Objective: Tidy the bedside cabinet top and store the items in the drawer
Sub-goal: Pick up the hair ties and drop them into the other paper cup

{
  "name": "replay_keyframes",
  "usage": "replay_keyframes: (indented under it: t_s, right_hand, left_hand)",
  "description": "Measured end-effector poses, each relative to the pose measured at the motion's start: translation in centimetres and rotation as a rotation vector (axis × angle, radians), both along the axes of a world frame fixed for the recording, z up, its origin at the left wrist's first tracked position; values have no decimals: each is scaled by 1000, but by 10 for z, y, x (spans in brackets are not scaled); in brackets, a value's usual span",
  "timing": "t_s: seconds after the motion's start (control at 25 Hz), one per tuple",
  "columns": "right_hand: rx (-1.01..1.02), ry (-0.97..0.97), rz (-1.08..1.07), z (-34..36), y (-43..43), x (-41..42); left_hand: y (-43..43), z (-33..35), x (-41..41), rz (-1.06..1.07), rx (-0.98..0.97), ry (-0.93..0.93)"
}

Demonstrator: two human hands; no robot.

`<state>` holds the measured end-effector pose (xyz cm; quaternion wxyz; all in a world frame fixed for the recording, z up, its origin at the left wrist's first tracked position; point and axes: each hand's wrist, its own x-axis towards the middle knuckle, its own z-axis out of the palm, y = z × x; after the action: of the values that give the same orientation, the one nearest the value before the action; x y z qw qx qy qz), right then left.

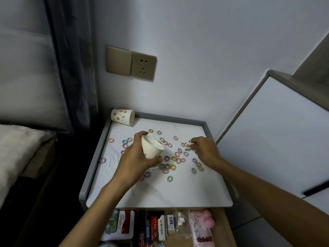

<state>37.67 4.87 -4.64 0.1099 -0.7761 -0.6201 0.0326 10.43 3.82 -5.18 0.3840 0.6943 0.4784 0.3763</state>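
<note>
Head view: nearest the camera, the drawer [225,229] stands open below the bedside cabinet top [160,193] and is seen to be packed with a tin [122,223], small boxes and a pink bag [201,229]. Further in, the left hand [137,154] is curled round a white paper cup [152,147], which is held tilted just above the surface, mouth turned up and to the right, with pale pieces visible inside. The right hand [204,150] is closed in a pinch on a pale pink piece [189,143]; what it is cannot be told. Small coloured rings [170,178] are scattered around and between both hands. At the far left corner a patterned paper cup [122,117] is lying on its side against the grey rim. A wall socket [143,67] is mounted above.
</note>
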Motion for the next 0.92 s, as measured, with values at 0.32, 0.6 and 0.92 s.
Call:
replay_keyframes:
  t_s: [0.32,0.6,0.92]
  right_hand:
    - [0,464,339,59,-4,-40]
    - [-92,341,676,71,1,-94]
    - [-130,771,418,50,-3,-83]
  left_hand:
    - [-2,-1,4,-17,-6,26]
    - [-2,0,4,-39,-16,13]
    - [-5,7,1,25,-78,-26]
